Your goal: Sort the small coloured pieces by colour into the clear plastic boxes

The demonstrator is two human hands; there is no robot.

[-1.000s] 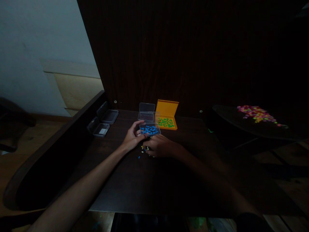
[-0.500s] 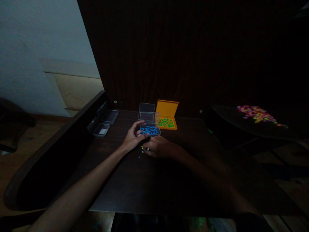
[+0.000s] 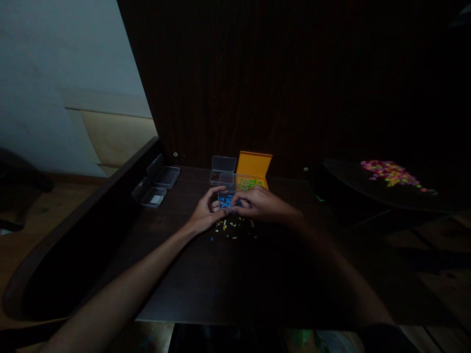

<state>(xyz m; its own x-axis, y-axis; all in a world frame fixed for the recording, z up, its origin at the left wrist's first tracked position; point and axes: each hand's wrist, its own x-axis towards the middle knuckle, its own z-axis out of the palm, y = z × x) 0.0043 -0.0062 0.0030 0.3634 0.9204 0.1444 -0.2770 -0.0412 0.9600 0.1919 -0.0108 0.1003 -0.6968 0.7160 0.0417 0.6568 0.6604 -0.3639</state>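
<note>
My left hand (image 3: 206,211) grips the left side of a clear plastic box (image 3: 227,182) with its lid up. Small blue pieces (image 3: 225,200) lie inside that box. Over its right side is my right hand (image 3: 253,203), fingertips pinched together at the blue pieces; whatever they hold is too small to make out. Just below the hands, small yellow and white pieces (image 3: 231,224) are scattered on the dark table (image 3: 184,279). A lone blue piece (image 3: 212,239) lies to their left.
Behind my right hand stands an open orange box (image 3: 254,163) with green pieces. Another clear box (image 3: 223,163) is beside it. Two open clear boxes (image 3: 171,176) (image 3: 153,197) sit at the left by the raised side panel (image 3: 91,215). A colourful pile (image 3: 393,174) lies at far right.
My right hand has moved up from the scattered pieces on the table to the box of blue pieces. More yellow and white pieces are now uncovered. My left hand stays at the box.
</note>
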